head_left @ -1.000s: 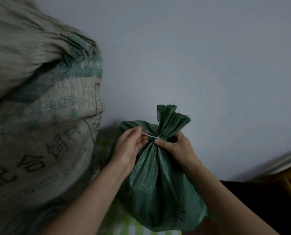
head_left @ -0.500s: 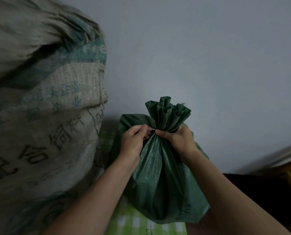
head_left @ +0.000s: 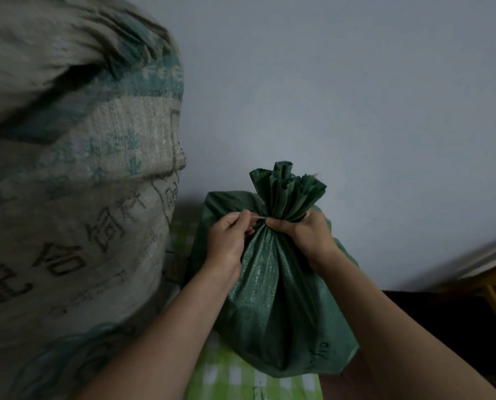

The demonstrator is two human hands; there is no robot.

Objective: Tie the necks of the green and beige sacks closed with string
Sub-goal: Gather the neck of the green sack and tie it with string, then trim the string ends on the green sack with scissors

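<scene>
Head view: tying the dark green woven plastic sack (head_left: 270, 298).
Left hand (head_left: 226, 241) pinches thin pale string (head_left: 259, 217), pulled out again; right hand (head_left: 307, 235) grips the neck; knot seemingly tightening.

The beige sack (head_left: 76, 197) runs off the left, top and near edges, and its print is blurred. Only a short stretch of string (head_left: 259, 217) shows between the left hand (head_left: 226, 241) and the right hand (head_left: 307, 235), whose fingers are hidden behind the neck of the green sack (head_left: 272, 298). The 2 forearms are cut by the near edge.
</scene>
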